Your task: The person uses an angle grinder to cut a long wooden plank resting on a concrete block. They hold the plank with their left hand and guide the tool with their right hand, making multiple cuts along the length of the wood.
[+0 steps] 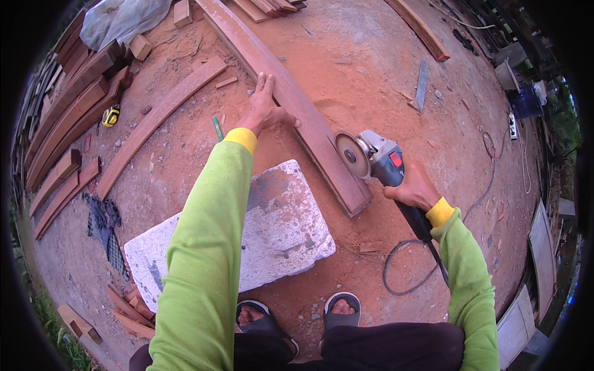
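A long reddish wooden plank [291,99] runs from the far top toward me, its near end lying on the sawdust-covered ground. My left hand [268,111] presses on it with fingers stretched over its left edge and top. In my right hand [416,187] is an angle grinder [388,162], fingers wrapped round its dark body. The grinder's round disc [353,156] stands at the plank's right edge, near the close end; whether it touches the wood I cannot tell. A black cord trails from the grinder's rear.
A white block [288,222] lies in front of my feet. Stacked boards [80,117] and a yellow tape measure [111,116] lie at left, beside a curved board [161,117]. The grinder's cord [387,272] loops on the ground at right. A power strip [512,125] sits farther right.
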{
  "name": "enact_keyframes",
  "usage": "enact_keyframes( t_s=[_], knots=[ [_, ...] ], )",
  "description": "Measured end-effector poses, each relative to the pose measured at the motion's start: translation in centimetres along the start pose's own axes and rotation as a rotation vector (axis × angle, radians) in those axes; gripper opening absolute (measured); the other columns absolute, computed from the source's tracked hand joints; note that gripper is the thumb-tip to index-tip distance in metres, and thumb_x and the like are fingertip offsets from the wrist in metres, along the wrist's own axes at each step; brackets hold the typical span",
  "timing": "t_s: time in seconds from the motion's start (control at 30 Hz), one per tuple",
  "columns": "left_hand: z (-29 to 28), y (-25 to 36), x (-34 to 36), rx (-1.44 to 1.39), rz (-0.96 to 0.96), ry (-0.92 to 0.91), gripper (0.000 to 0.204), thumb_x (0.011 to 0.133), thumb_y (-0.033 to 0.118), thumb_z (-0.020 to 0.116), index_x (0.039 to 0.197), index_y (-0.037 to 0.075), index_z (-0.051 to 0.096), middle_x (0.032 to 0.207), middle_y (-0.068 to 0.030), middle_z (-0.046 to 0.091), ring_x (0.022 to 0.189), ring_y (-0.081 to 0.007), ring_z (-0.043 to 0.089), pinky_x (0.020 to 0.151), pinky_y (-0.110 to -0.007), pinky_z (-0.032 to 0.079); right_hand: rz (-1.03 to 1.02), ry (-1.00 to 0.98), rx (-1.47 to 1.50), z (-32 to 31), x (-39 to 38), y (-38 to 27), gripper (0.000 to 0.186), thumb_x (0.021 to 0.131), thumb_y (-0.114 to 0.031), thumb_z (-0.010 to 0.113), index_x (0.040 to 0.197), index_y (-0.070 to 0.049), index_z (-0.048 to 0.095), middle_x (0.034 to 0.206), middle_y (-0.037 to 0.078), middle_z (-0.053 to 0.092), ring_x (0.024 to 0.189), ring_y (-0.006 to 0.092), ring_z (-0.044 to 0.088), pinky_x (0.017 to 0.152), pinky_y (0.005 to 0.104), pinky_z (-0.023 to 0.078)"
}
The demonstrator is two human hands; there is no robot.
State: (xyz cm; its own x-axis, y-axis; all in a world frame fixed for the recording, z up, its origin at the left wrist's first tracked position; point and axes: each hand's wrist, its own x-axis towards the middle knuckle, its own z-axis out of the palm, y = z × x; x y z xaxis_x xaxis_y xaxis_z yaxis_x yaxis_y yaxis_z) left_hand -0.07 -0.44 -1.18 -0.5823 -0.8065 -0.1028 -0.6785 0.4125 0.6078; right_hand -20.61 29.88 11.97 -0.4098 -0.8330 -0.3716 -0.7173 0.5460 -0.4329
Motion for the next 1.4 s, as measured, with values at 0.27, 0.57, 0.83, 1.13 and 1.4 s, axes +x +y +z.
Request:
enact_keyframes(
  t_s=[0.27, 0.57, 0.83, 1.13, 1.4],
  knots=[
    [-0.6, 0.9, -0.3, -0.013, -0.005, -0.019, 0.14, 0.038, 0.042, 0.094, 0.151, -0.002, 0.024, 0.16, -0.0253, 0.012, 0.147, -0.038, 0.019, 0.121, -0.038, 0.022, 0.052, -0.03, -0.031, -0.3, 0.5, -0.3, 0.058, 0.058, -0.023, 0.074, 0.105, 0.007, 0.059, 0.083, 0.022, 0.065, 0.078, 0.0323, 0.066, 0.073, 0.0396, 0.052],
    [-0.4, 0.3, -0.3, -0.005, -0.017, -0.002, 0.139, 0.041, 0.04, 0.091, 0.155, 0.008, 0.019, 0.163, -0.0125, 0.011, 0.145, -0.0445, 0.022, 0.116, -0.047, 0.031, 0.025, -0.007, 0.0, -0.1, 1.8, -1.2, 0.061, 0.058, -0.025, 0.074, 0.107, 0.009, 0.059, 0.086, 0.028, 0.066, 0.081, 0.0369, 0.068, 0.076, 0.0418, 0.052],
    [-0.3, 0.4, -0.3, -0.018, -0.015, -0.015, 0.14, 0.04, 0.038, 0.092, 0.155, 0.006, 0.019, 0.163, -0.0151, 0.01, 0.146, -0.0442, 0.019, 0.118, -0.047, 0.028, 0.059, -0.046, 0.021, -0.6, 2.2, -2.5, 0.062, 0.059, -0.024, 0.074, 0.11, 0.007, 0.059, 0.087, 0.025, 0.067, 0.082, 0.0347, 0.068, 0.076, 0.0404, 0.052],
    [-1.0, 1.0, -0.8, -0.089, 0.018, -0.022, 0.141, 0.038, 0.042, 0.094, 0.151, -0.003, 0.022, 0.16, -0.0261, 0.011, 0.148, -0.0378, 0.017, 0.121, -0.038, 0.02, 0.055, -0.037, 0.038, -0.5, 2.8, -2.7, 0.059, 0.059, -0.024, 0.075, 0.108, 0.007, 0.061, 0.088, 0.024, 0.067, 0.082, 0.0338, 0.067, 0.076, 0.0398, 0.052],
    [-1.1, 1.1, -0.8, -0.081, 0.014, -0.03, 0.14, 0.038, 0.041, 0.094, 0.151, -0.003, 0.023, 0.159, -0.0264, 0.012, 0.148, -0.0372, 0.016, 0.121, -0.037, 0.02, 0.067, -0.029, 0.041, -0.6, 3.4, -2.9, 0.058, 0.059, -0.025, 0.075, 0.105, 0.007, 0.061, 0.087, 0.023, 0.068, 0.081, 0.0327, 0.068, 0.076, 0.0391, 0.053]
  ],
)
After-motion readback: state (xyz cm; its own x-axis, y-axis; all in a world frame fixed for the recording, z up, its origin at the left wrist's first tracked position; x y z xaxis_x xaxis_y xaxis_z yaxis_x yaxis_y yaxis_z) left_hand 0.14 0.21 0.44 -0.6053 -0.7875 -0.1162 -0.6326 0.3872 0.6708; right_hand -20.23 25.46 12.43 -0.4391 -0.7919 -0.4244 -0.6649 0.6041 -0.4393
